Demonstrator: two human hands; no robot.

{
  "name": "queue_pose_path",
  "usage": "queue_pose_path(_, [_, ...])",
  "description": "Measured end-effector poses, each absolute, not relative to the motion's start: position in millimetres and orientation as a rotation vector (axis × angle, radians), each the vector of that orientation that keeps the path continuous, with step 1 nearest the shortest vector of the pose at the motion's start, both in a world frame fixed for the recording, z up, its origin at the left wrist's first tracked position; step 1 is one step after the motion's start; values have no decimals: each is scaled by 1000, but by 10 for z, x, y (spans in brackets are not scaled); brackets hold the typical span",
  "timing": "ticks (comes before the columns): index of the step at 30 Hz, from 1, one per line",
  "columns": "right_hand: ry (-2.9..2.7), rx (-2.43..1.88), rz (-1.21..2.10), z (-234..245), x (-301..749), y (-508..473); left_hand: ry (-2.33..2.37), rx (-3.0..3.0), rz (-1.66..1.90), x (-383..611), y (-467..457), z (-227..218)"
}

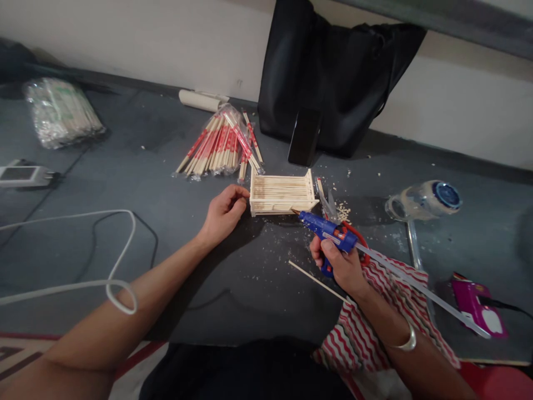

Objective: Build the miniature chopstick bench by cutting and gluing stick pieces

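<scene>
1. At the lower right of the frame, a red-and-white striped cloth (375,328) lies under the right forearm, which wears a metal bangle (406,341).
2. The right hand (341,266) has its fingers wrapped tight around the handle of a blue hot glue gun (328,229); a clear glue stick (420,286) runs out of its back toward the lower right.
3. A single bare wooden stick (316,280) lies on the dark surface (250,278) just left of that hand.
4. The gun's nozzle touches the lower right corner of a small open box built of wooden sticks (281,193), at the centre of the frame.
5. The left hand (222,214) rests at the box's left end, fingers curled narrow, their tips against it.
6. Beyond, a bag of red-wrapped chopsticks (220,145) lies at upper centre, and a black bag (337,78) leans on the wall.
</scene>
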State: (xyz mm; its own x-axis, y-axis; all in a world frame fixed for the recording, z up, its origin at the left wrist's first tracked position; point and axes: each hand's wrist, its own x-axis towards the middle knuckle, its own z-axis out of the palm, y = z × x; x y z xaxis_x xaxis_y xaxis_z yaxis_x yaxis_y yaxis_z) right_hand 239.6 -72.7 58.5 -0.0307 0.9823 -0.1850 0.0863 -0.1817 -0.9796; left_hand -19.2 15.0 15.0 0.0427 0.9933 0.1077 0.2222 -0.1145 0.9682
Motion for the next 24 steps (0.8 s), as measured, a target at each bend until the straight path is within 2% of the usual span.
queue_pose_path(24, [-1170, -1384, 1397, 574, 2395, -719, 1298, 1456, 1159, -175, 145, 180])
